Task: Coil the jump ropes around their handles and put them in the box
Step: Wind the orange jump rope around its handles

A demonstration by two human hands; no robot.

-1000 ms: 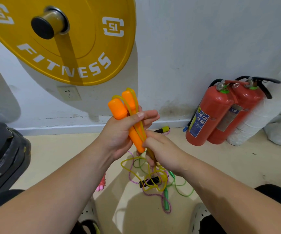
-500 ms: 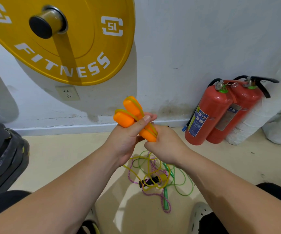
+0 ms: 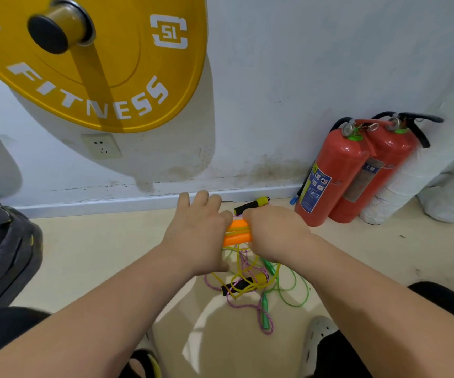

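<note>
Right grip (image 3: 274,236) clasps orange handles (image 3: 237,236), left grip (image 3: 195,236) alongside, ropes (image 3: 243,285) beneath.

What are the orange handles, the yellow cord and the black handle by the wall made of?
Orange handles: probably hard plastic; smooth, slightly shiny, one even colour.
Yellow cord: looks like thin, see-through plastic or vinyl, holding springy loops.
Black handle: likely a foam grip, since it looks matte; its yellow end cap seems plastic.
</note>
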